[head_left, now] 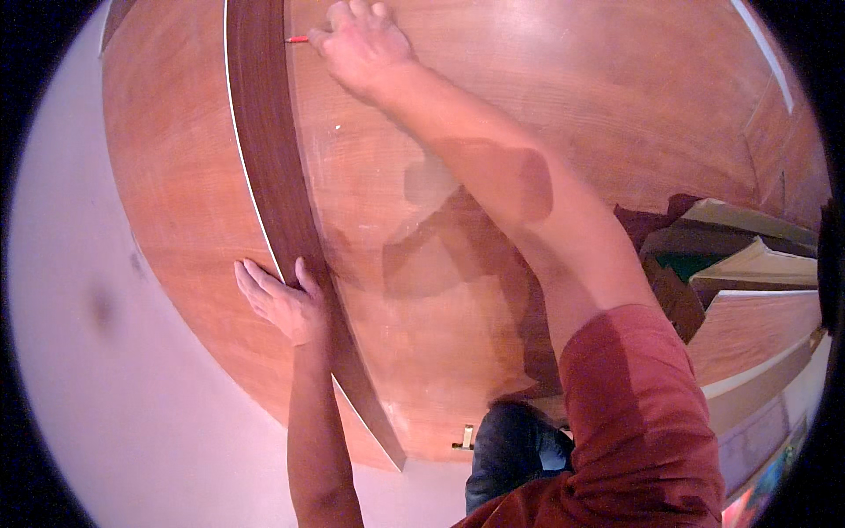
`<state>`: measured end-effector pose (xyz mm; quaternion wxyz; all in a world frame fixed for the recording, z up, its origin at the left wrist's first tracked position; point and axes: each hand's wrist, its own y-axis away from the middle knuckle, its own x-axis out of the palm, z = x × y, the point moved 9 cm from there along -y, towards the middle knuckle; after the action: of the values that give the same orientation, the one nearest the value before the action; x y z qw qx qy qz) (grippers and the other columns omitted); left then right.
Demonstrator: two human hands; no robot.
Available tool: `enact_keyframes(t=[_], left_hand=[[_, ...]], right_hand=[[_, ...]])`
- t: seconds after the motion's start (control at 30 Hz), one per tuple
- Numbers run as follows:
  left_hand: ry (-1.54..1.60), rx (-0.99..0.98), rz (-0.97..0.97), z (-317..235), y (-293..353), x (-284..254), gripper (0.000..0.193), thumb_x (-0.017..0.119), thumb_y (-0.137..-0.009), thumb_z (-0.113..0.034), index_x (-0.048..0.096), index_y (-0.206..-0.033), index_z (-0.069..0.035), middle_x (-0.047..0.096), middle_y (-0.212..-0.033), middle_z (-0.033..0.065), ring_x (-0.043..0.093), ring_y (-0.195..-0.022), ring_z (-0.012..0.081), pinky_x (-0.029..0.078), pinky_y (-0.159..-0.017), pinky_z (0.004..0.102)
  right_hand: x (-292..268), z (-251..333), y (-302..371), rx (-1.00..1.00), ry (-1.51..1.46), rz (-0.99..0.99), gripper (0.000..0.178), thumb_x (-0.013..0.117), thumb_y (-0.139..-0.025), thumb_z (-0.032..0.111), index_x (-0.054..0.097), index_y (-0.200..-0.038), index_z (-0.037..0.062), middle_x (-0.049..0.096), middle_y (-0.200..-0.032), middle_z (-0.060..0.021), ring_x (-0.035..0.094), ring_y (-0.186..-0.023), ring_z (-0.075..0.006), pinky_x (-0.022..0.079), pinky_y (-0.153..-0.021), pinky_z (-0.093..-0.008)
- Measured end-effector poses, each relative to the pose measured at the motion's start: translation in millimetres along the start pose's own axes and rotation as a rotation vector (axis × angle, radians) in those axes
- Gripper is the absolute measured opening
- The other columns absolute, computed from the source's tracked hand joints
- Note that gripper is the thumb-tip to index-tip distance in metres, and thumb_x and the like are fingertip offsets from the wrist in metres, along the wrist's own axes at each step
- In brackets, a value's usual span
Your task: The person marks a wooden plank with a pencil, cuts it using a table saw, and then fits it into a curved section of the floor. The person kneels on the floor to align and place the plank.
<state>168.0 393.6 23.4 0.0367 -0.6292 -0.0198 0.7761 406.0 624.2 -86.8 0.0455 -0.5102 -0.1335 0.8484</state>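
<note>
A long dark brown wooden strip (273,150) with a pale left edge lies across a large reddish-brown wood-grain panel (422,352). My left hand (289,304) rests flat across the strip's nearer part. Its fingers reach over the pale edge onto the panel, while the thumb stays on the strip. Farther off, my right hand (365,48) is closed around a red pencil (299,40). The pencil points left, its tip at the strip's right edge. Its rear end is hidden in my fingers.
Cut board pieces and cardboard-like scraps (748,264) are heaped at the right. A small brass-coloured metal fitting (465,437) sits at the panel's near edge, beside my dark-clothed leg (510,453). Pale floor (114,352) borders the panel on the left.
</note>
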Motion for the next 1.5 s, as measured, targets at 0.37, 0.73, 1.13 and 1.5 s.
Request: enact_keyframes(t=[0.37, 0.73, 1.13, 1.5], left_hand=[[-0.018, 0.053, -0.029, -3, 0, 0, 0.079, 0.072, -0.095, -0.03, 0.034, -0.149, 0.013, 0.037, -0.152, 0.0373, 0.039, -0.141, 0.0517, 0.035, -0.117, 0.0558], [-0.025, 0.036, -0.031, -1, 2, 2, 0.08, 0.073, -0.095, -0.031, 0.034, -0.148, 0.014, 0.038, -0.151, 0.0377, 0.039, -0.139, 0.0521, 0.034, -0.117, 0.0554], [-0.021, 0.057, -0.059, 0, 4, 3, 0.08, 0.074, -0.093, -0.031, 0.035, -0.147, 0.014, 0.039, -0.149, 0.0384, 0.041, -0.139, 0.0518, 0.035, -0.117, 0.0553], [-0.056, 0.11, -0.094, -1, 6, 5, 0.082, 0.074, -0.094, -0.036, 0.037, -0.146, 0.015, 0.042, -0.147, 0.0374, 0.044, -0.136, 0.0508, 0.038, -0.115, 0.0533]], right_hand=[[-1, 36, 70, -0.064, -0.135, 0.038, 0.027, 0.056, -0.098, 0.028, 0.078, -0.106, 0.013, 0.063, -0.108, -0.0093, 0.057, -0.11, -0.0307, 0.045, -0.093, -0.0486], [-16, 71, 116, -0.101, -0.145, -0.004, 0.025, 0.056, -0.091, 0.023, 0.071, -0.107, 0.0104, 0.058, -0.101, -0.0114, 0.054, -0.104, -0.0293, 0.043, -0.09, -0.045], [-16, 101, 163, -0.157, -0.143, 0.091, 0.03, 0.061, -0.087, 0.019, 0.072, -0.114, 0.0158, 0.055, -0.094, -0.0057, 0.056, -0.096, -0.0256, 0.045, -0.082, -0.0422], [-17, 120, 201, -0.159, -0.218, 0.034, 0.025, 0.062, -0.085, 0.021, 0.073, -0.107, 0.0162, 0.055, -0.09, -0.0031, 0.056, -0.093, -0.0239, 0.046, -0.08, -0.0398]])
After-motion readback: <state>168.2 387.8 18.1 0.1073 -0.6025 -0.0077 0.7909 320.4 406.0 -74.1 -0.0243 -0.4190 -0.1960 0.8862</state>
